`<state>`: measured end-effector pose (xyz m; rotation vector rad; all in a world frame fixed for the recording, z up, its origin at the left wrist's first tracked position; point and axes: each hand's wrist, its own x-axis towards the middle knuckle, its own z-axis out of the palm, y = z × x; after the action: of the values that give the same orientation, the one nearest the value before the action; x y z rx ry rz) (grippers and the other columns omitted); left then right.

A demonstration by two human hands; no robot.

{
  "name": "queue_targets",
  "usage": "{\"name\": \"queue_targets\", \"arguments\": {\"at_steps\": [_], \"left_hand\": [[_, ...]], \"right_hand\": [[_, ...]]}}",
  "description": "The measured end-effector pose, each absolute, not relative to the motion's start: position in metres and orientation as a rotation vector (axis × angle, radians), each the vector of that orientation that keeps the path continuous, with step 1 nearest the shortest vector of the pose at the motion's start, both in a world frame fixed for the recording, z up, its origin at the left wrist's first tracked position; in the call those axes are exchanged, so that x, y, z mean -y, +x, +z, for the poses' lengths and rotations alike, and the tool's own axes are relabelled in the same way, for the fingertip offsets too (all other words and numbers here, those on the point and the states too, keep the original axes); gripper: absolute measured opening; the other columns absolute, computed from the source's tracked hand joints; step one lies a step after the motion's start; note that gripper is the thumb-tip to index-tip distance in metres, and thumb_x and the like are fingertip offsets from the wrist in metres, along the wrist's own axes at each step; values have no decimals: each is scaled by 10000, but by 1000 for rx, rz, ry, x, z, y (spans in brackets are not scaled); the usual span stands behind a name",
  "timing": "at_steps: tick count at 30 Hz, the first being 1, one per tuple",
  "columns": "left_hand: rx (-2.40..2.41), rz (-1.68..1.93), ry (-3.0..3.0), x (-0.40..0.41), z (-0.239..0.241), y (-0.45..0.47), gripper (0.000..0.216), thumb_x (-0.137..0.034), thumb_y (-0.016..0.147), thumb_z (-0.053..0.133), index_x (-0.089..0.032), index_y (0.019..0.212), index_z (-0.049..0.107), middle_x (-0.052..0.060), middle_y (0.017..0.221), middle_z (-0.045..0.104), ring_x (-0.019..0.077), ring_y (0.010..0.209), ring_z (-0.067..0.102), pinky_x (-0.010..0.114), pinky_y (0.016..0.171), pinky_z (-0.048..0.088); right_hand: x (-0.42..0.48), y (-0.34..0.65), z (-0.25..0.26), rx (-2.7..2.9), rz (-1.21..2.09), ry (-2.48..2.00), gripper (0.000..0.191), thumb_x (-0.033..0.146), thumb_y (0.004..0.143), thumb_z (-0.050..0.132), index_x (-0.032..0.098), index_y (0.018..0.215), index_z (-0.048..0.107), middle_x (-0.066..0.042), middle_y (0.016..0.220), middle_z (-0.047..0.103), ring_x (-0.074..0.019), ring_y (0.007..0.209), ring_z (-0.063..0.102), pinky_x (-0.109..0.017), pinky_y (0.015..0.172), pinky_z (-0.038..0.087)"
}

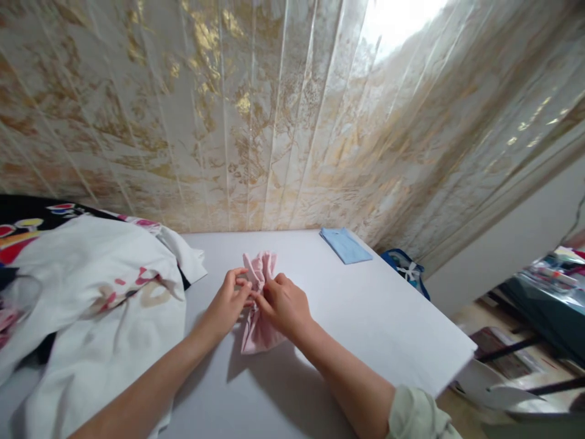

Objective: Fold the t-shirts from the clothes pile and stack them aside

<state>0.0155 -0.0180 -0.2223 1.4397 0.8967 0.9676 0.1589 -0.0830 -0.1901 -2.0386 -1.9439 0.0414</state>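
Observation:
A small pink garment (pixel 258 268) lies bunched in the middle of the white table (pixel 365 305). My left hand (pixel 227 303) pinches its left side with the fingers closed on the cloth. My right hand (pixel 283 303) grips the same garment from the right, fingers curled over it and hiding its middle. Both hands meet over the fabric. The lower end of the pink cloth sticks out beneath my right wrist.
A pile of white and printed clothes (pixel 91 292) covers the table's left part. A folded light blue cloth (pixel 346 245) lies at the far right corner. A patterned curtain (pixel 274 122) hangs behind. A blue bag (pixel 406 268) sits on the floor beyond the table's right edge.

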Motion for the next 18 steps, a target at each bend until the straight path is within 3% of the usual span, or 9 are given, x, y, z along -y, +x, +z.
{"name": "queue_targets", "arguments": {"at_steps": [6,10,18], "left_hand": [[-812,897,1359,28,-222,20,557,-640,766,557,-208,1104,455,38,948,607,233,893,687,475,826,562],[-836,923,1447,26,-226,18,579,-669,780,518,-199,1117,472,68,1007,618,236,919,682,464,842,557],[-1024,954,1579,11,-246,9,607,-685,775,482,-181,1112,513,46,912,618,208,769,683,427,762,577]], "right_hand": [[81,162,-195,1880,105,-2135,146,334,871,513,231,929,598,-25,923,575,-147,768,543,-237,594,321],[76,189,-185,1812,216,-2090,105,283,834,526,226,871,606,-4,888,595,-126,739,534,-223,599,310],[53,348,-128,1623,-63,-2326,130,269,787,550,188,799,651,-24,778,659,-147,697,554,-221,563,300]]}}
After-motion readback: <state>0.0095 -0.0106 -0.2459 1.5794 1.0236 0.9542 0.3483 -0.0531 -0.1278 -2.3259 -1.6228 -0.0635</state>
